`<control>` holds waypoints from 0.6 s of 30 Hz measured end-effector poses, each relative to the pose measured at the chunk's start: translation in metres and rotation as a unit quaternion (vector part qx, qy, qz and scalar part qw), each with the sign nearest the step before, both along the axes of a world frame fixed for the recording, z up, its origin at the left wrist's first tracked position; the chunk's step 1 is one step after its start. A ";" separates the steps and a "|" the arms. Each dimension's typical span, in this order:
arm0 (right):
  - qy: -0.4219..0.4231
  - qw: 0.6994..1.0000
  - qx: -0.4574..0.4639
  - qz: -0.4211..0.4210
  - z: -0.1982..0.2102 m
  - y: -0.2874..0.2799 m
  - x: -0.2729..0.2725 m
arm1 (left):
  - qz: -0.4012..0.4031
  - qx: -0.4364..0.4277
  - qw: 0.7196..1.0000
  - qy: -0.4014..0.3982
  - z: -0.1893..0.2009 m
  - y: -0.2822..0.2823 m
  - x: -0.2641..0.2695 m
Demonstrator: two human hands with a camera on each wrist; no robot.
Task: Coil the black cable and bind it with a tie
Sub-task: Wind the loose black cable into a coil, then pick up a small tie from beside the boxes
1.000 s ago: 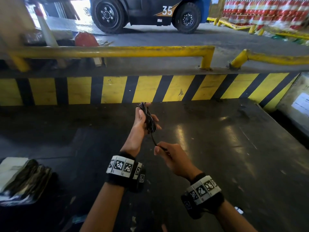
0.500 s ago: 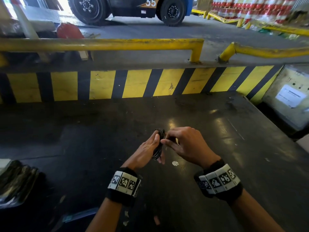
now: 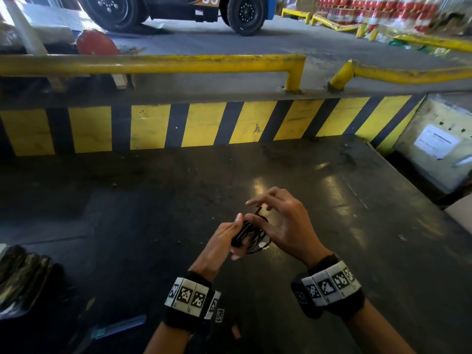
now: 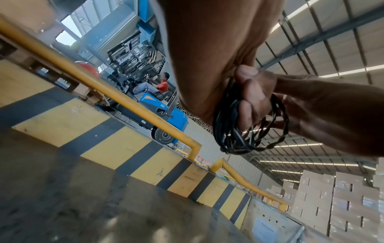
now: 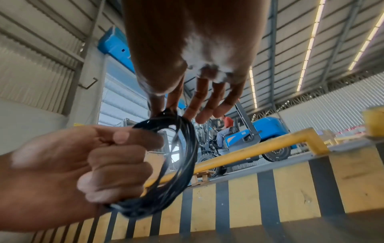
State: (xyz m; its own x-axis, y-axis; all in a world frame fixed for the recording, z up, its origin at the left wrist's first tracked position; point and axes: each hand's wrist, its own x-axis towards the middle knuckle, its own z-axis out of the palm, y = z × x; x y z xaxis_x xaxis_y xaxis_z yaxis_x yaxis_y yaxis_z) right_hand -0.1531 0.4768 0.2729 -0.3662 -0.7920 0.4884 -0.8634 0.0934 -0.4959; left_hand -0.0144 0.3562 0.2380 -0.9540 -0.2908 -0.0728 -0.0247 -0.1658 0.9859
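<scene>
While coiled, cable [image 5: 178,166] in both hands.

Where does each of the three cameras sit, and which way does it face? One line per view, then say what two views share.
Head: worn on the head, looking forward and down at the left hand, right hand and black cable over the dark table.
Left wrist: looks along the palm at fingers curled round the coil.
Right wrist: looks along straight fingers at the coil.
Shared: both wrist views show the blue forklift and yellow rail.
</scene>
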 end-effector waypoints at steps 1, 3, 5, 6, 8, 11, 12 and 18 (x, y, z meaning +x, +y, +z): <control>-0.014 1.000 -0.020 0.015 -0.005 0.001 0.002 | 0.003 0.006 1.000 0.006 0.000 0.002 0.000; -0.021 0.998 -0.035 0.037 -0.013 0.005 0.005 | 0.013 0.013 1.000 0.012 -0.001 0.004 0.000; -0.039 0.997 -0.020 0.057 -0.017 0.010 0.008 | 0.024 0.029 0.999 0.012 -0.002 0.004 0.002; -0.049 0.996 -0.007 0.072 -0.018 0.013 0.008 | 0.025 0.036 0.999 0.016 -0.002 0.003 0.003; -0.038 0.995 0.018 0.092 -0.022 0.018 0.007 | 0.018 0.040 0.999 0.020 -0.003 0.004 0.004; -0.012 0.996 0.024 0.087 -0.032 0.025 0.002 | 0.003 0.021 1.000 0.002 -0.006 0.009 0.001; -0.023 0.996 0.019 0.080 -0.038 0.028 0.000 | 0.006 0.004 1.000 -0.014 -0.008 0.012 -0.002; -0.181 0.983 0.027 -0.007 -0.093 0.060 -0.008 | -0.002 -0.101 0.992 -0.078 -0.046 0.043 -0.023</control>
